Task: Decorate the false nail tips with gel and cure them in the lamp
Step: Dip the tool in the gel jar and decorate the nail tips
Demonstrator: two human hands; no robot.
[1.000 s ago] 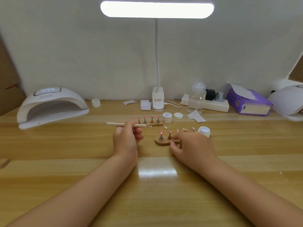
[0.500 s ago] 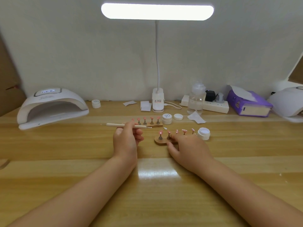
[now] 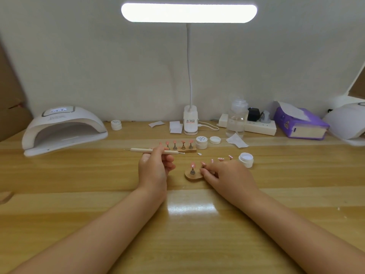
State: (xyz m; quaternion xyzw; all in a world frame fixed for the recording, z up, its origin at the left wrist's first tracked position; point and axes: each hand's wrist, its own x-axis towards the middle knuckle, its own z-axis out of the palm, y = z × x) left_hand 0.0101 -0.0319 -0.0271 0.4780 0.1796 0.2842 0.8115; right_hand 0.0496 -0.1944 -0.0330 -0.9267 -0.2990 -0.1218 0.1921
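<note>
Pale wall backs a wooden worktop (image 3: 79, 194) lit by a white bar desk light (image 3: 189, 13) on a bent neck. Both bare forearms reach in from the near edge and converge toward the centre.

The left hand (image 3: 155, 169) rests with its back up, wrist straight, fingers (image 3: 169, 162) curled around a wooden dotting tool (image 3: 153, 150) that lies almost level, its thin metal tips pointing to 9 and 3 o'clock. At 12 o'clock from this hand, just beyond the tool, stands the far wooden holder (image 3: 180, 147) carrying a row of pink nail tips on small stands.

The right hand (image 3: 227, 176) lies low, palm down, with its fingertips (image 3: 204, 172) bent onto the right part of the near wooden holder (image 3: 192, 176); whether they pinch it or only press it I cannot tell. One pink nail tip (image 3: 192, 165) stands clear at the holder's left end; others peek out above the knuckles.

At 2 o'clock from the right hand sits an open white gel jar (image 3: 246, 159). A second jar (image 3: 201, 142) and a loose lid (image 3: 215, 140) stand beside the far holder at 3 o'clock. The white curing lamp (image 3: 63, 128) sits well apart at 10 o'clock, its opening facing the person.
</note>
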